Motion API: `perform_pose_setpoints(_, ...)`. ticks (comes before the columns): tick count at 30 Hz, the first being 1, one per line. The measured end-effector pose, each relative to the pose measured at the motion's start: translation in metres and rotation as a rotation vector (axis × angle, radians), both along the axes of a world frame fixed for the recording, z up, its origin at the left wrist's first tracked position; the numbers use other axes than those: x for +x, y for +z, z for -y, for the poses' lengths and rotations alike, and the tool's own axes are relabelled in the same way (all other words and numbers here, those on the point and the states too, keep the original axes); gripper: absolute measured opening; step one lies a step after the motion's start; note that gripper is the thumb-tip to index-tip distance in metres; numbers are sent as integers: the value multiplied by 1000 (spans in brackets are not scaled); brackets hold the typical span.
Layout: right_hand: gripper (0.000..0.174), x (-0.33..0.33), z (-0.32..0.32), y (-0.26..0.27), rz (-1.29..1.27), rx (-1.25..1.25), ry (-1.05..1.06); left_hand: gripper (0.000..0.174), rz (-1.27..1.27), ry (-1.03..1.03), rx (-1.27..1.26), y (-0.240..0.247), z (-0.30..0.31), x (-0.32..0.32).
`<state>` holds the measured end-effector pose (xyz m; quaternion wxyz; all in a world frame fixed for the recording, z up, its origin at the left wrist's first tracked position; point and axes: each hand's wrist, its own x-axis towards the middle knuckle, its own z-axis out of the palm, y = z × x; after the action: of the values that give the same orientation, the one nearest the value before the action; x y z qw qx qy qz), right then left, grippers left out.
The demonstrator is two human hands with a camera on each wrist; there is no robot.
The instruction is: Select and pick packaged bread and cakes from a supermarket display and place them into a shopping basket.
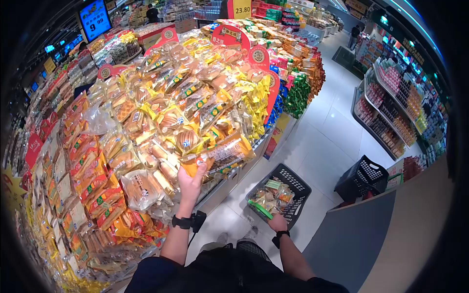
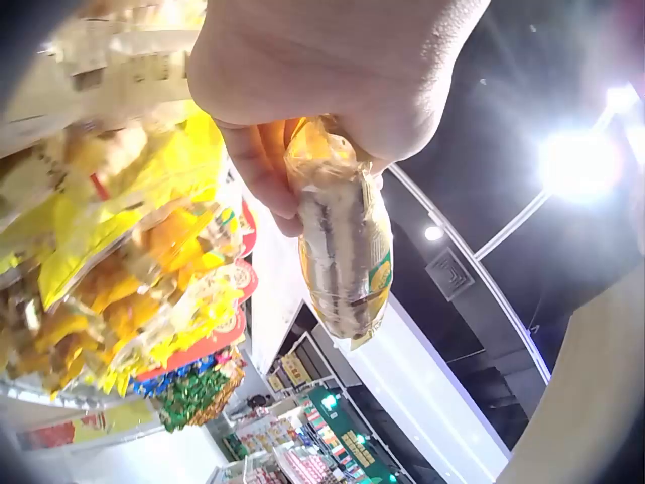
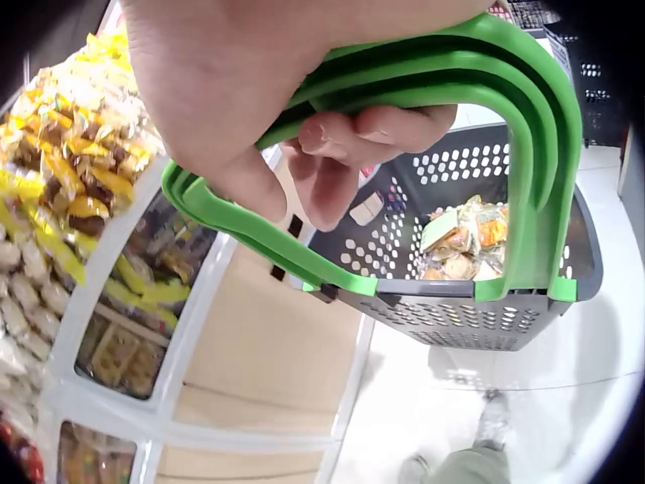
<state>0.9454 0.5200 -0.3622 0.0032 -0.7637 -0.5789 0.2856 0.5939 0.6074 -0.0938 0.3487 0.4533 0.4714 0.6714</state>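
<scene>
My left hand pinches one end of a packaged bread in an orange and clear wrapper, holding it over the front of a heaped bread display. In the left wrist view, the pack hangs end-on from my thumb and fingers, with pale and dark layers showing through the plastic. Down at my right side, my right hand grips the green handle of a dark grey shopping basket. Several wrapped packs lie in the basket.
Red round signs and a yellow price sign stand above the display. A stack of black baskets is on the right, beside a curved grey panel. Shelves stand across the tiled aisle.
</scene>
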Motion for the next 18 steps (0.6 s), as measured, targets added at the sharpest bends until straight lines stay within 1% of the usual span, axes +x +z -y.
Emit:
perform_pose_setpoints(1, 42, 8, -7, 1, -13, 11, 16, 38, -19, 42, 29, 10, -9, 1)
perform_pose_setpoints(3, 42, 26, -13, 3, -18, 74, -26, 37, -84, 102, 59, 37, -16, 9)
perform_pose_setpoints(6, 42, 52, -26, 0, -57, 117, -3, 36, -197, 186, 85, 52, -41, 20)
perform_pose_setpoints(10, 43, 81, -55, 0, -152, 97, 25, 36, -347, 315, 103, 75, -80, 26)
perform_pose_setpoints(11, 39, 78, -59, -1, -110, 146, -10, 36, -387, 354, 113, 83, -90, 23)
perform_pose_setpoints(12, 36, 82, -62, 0, -61, 193, -45, 41, -409, 335, 108, 91, -101, 20)
perform_pose_setpoints(13, 36, 88, -66, 1, -65, 190, -31, 45, -422, 331, 80, 99, -108, 19)
perform_pose_setpoints(15, 34, 96, -75, 3, -58, 182, -41, 48, -530, 356, 50, 104, -123, 7)
perform_pose_setpoints(17, 34, 109, -79, -2, -70, 212, -34, 46, -477, 366, 65, 109, -145, -9)
perform_pose_setpoints(18, 34, 112, -81, -4, -85, 242, -30, 45, -513, 396, 22, 118, -154, -21)
